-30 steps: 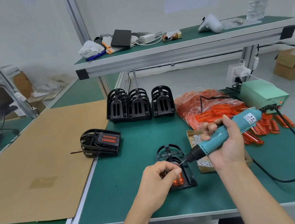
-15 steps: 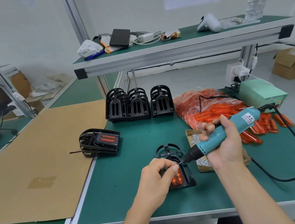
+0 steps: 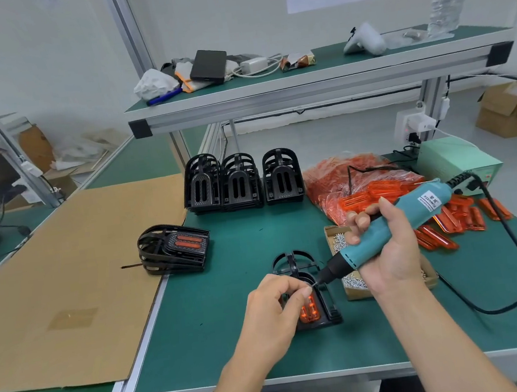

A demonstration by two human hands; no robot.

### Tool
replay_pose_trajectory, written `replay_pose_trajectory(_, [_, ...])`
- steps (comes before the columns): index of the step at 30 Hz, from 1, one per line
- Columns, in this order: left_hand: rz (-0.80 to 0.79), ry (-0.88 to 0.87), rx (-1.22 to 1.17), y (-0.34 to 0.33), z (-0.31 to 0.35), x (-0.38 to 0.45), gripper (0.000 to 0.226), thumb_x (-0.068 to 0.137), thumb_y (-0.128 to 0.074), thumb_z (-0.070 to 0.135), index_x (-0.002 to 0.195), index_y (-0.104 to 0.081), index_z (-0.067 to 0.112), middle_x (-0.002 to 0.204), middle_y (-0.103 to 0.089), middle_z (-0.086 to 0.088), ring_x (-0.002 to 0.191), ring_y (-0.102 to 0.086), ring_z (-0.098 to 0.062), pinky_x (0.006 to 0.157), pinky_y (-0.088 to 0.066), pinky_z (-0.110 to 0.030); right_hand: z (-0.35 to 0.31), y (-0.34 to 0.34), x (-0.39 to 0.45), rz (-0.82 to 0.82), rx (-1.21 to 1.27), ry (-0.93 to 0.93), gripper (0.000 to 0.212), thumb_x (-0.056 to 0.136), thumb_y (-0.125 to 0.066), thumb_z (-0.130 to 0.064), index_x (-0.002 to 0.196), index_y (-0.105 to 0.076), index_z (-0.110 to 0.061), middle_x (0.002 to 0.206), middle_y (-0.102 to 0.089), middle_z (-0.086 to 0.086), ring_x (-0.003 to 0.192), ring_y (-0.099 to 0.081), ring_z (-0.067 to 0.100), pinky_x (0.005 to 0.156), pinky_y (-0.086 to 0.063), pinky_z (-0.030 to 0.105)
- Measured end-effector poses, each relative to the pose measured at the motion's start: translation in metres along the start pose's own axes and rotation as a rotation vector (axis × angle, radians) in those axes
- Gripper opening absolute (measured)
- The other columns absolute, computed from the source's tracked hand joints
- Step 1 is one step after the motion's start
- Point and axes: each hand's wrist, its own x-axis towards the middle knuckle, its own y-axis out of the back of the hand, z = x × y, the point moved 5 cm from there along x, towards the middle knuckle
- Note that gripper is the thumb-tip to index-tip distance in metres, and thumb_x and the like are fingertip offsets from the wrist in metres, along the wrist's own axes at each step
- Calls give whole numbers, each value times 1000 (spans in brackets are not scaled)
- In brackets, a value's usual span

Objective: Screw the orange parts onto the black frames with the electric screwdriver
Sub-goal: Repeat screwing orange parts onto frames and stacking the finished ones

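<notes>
Your right hand (image 3: 383,245) grips the teal electric screwdriver (image 3: 385,229); your left hand (image 3: 275,306) pinches at its bit tip (screw too small to see) over the ribbed black frame (image 3: 321,305).

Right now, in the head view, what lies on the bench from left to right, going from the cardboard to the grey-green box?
Cardboard sheet → finished frame with orange inserts → frame being worked on → screw box → loose orange parts → power box.

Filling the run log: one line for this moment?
right hand: holds screwdriver | left hand: pinches screw at tip | frame: on table
</notes>
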Motion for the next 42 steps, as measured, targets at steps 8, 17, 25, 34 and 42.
replay_pose_trajectory(8, [136,-360,290,-5,5,1,5,96,-70,16,93,-69,20,84,-49,22,89,-48,-8,81,-38,-13,3,-11,0,-13,-103,44,22,89,-68,-26,69,-65,-18,62,-55,2,65,-56,12,52,-45,23])
replay_pose_trajectory(17, [235,-325,212,-8,-1,-3,6,92,-73,14,92,-70,19,84,-58,18,89,-52,-9,79,-43,-18,8,-12,0,47,-133,54,20,88,-70,-26,78,-58,-14,68,-54,4,63,-52,14,52,-43,24])
replay_pose_trajectory(25, [139,-227,225,-21,-14,-6,13,88,-77,14,91,-71,24,84,-57,23,94,-52,-4,81,-41,-12,9,-18,-5,-10,-324,184,26,80,-79,-26,87,-59,-11,70,-60,10,61,-58,20,50,-45,30])
replay_pose_trajectory(34, [124,-155,394,-35,-30,-11,12,83,-79,20,84,-71,29,80,-52,28,93,-48,-7,79,-41,-30,36,-19,-15,-112,-635,219,14,83,-76,-35,73,-69,-29,67,-68,8,59,-60,24,51,-47,31])
replay_pose_trajectory(42, [157,3,351,-48,-49,-17,5,85,-80,30,87,-76,28,95,-58,16,108,-45,-13,87,-30,-33,51,-5,-15,-120,-737,178,21,87,-76,-37,75,-68,-21,68,-70,11,56,-60,24,53,-49,31])
